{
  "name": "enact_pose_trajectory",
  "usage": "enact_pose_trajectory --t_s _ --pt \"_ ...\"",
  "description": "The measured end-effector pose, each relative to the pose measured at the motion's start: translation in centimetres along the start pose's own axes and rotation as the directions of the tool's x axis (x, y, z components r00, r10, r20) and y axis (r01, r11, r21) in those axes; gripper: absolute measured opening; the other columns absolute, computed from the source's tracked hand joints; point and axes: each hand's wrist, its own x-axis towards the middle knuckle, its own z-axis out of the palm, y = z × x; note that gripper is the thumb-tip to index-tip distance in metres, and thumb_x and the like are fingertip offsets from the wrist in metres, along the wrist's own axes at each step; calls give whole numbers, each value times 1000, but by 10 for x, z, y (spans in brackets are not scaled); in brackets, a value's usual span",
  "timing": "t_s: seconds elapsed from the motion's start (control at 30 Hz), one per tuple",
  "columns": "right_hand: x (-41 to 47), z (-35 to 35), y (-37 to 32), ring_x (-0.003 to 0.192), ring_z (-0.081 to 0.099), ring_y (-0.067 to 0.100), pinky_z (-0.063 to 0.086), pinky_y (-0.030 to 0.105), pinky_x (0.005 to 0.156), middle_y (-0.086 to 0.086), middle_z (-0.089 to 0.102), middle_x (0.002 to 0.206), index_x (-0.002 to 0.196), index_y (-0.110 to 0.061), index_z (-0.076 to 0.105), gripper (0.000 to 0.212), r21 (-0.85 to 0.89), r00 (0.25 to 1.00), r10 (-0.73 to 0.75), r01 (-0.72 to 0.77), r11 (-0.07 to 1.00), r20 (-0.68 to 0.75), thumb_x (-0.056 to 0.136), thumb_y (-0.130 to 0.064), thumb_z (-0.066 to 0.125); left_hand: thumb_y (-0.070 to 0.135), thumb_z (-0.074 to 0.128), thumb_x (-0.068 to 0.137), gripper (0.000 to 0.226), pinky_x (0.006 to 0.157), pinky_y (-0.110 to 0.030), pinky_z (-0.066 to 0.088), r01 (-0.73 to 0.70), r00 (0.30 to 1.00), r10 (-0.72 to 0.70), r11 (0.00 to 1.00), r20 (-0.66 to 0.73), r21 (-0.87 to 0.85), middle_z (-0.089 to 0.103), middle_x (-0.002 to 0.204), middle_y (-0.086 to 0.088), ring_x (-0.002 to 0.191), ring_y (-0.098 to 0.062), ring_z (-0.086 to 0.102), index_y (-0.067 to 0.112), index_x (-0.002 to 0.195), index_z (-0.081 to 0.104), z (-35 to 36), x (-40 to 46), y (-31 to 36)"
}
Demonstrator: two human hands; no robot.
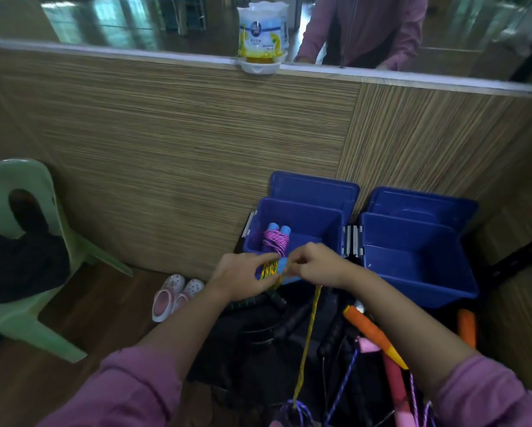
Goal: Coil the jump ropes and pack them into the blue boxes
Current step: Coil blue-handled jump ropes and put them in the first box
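In the head view we reach both forearms forward over a dark heap of ropes. Our left hand (243, 274) curls its grip round a small coil of yellow-and-blue jump rope (269, 270), held just before the near wall of the left blue box (301, 211). Our right hand (318, 265) pinches the same rope's strand close beside the coil, wrist bent inward; the strand hangs down between our arms. A coiled pink rope (276, 241) lies inside that box. The right blue box (418, 257) stands open alongside.
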Motion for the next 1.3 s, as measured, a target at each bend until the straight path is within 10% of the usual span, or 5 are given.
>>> enact_pose_trajectory --t_s 0.3,0.9,1.3 --pt "13 -7 25 74 56 3 48 29 74 -4 66 83 88 -23 69 8 73 978 -163 154 985 128 89 -30 65 78 24 76 76 81 -27 41 -143 982 164 969 91 -203 69 114 4 103 -13 62 39 136 49 -2 -10 -8" --pt "13 -6 52 75 55 20 48 24 70 12 68 83 84 -12 76 7 473 970 -85 -34 880 228 77 -15 76 76 42 76 67 75 -24 46 -268 957 289 927 42 -260 70 99 12 85 -4 62 40 131 50 -16 -20 10" --pt "-3 17 37 69 68 15 54 25 63 6 70 78 89 -5 64 20 952 992 -3 -117 282 123 94 -19 50 68 55 76 56 85 -24 49 -252 967 218 879 -129 -404 68 107 18 93 2 63 41 126 55 -31 -18 10"
